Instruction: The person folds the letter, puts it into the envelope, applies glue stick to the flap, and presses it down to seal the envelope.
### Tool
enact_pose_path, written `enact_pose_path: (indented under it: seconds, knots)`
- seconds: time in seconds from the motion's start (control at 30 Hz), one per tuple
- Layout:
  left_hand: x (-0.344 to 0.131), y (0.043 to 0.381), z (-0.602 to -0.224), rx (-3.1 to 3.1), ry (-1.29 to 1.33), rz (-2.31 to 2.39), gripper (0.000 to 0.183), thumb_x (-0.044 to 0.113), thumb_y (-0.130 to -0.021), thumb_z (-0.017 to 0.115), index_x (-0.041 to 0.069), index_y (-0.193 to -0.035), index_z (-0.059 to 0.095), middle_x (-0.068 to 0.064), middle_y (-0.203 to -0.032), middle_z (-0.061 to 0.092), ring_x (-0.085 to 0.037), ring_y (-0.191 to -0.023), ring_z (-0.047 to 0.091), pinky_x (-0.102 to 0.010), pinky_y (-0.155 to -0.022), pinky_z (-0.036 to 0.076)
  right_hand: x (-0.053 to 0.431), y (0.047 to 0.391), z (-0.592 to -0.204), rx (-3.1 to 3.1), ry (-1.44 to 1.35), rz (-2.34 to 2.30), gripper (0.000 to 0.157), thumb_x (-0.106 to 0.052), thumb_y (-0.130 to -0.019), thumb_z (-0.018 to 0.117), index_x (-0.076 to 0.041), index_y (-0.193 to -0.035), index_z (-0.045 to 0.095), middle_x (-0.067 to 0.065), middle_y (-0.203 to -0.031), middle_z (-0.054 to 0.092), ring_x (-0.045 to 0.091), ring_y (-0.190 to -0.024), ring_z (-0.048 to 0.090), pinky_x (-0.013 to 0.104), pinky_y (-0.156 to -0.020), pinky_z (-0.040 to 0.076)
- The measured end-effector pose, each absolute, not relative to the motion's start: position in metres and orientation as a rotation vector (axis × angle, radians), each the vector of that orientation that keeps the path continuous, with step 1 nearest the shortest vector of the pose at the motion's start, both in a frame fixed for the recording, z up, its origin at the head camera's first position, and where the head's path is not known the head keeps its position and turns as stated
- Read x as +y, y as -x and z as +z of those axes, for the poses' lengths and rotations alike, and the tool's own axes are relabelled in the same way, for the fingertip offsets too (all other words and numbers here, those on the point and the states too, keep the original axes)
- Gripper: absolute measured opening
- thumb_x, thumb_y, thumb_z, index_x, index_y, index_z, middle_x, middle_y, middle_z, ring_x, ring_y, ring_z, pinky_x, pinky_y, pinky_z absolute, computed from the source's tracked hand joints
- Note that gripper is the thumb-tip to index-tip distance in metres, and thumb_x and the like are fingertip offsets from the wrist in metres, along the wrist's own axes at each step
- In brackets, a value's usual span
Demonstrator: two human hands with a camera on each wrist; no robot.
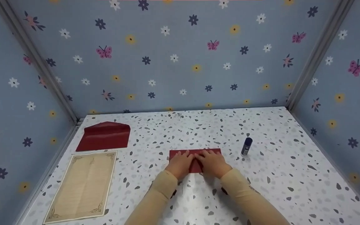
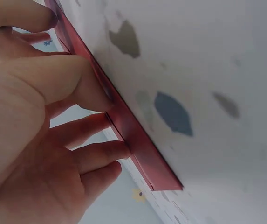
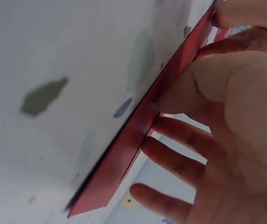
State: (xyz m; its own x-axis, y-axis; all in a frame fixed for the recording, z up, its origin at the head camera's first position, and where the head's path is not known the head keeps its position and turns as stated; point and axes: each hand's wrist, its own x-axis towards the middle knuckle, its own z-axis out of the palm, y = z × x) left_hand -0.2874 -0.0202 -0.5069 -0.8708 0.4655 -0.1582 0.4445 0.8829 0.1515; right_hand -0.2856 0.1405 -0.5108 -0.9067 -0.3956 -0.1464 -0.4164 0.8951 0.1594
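A red envelope (image 1: pixel 195 167) lies flat on the speckled table, directly in front of the person. On its left half the left hand (image 1: pixel 180 164) presses with fingers spread. The right hand (image 1: pixel 214 164) does the same on the right half, and the two index fingers nearly meet at the middle. In the left wrist view, the thumb and fingertips touch the red envelope (image 2: pixel 149 163) from above. The right wrist view has the thumb and several fingertips along the envelope (image 3: pixel 107 179). Part of the envelope is hidden under both hands.
At the left back lies another red envelope (image 1: pixel 106 137) with its flap raised. In front of it is a beige letter sheet (image 1: pixel 81 184) with ornate corners. A glue stick (image 1: pixel 246 147) with a dark blue cap is on the right. Flower-patterned panels (image 1: pixel 180 56) enclose the table's back and sides.
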Motion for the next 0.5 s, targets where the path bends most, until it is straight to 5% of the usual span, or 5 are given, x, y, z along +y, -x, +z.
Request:
enact_pose_path:
  seconds: [0.17, 0.5]
  knots:
    - [-0.022, 0.288, -0.507, 2.865, -0.661, 0.163, 0.045, 0.016, -0.106, 0.048, 0.017, -0.151, 0.047, -0.010, -0.157, 0.038, -0.038, -0.140, 0.038, -0.049, -0.114, 0.032, 0.143, 0.284, -0.509, 2.935, 0.520, 0.225, 0.059, -0.036, -0.099, 0.062, -0.031, -0.154, 0.041, 0.002, -0.154, 0.044, 0.034, -0.137, 0.044, 0.059, -0.105, 0.040]
    - [-0.031, 0.286, -0.505, 2.834, -0.635, 0.271, 0.049, 0.015, -0.103, 0.052, 0.025, -0.151, 0.047, -0.005, -0.159, 0.035, -0.040, -0.143, 0.032, -0.055, -0.111, 0.034, 0.166, 0.287, -0.510, 2.841, 0.632, -0.160, 0.053, -0.024, -0.101, 0.058, -0.027, -0.153, 0.045, 0.006, -0.159, 0.036, 0.037, -0.143, 0.035, 0.054, -0.108, 0.038]
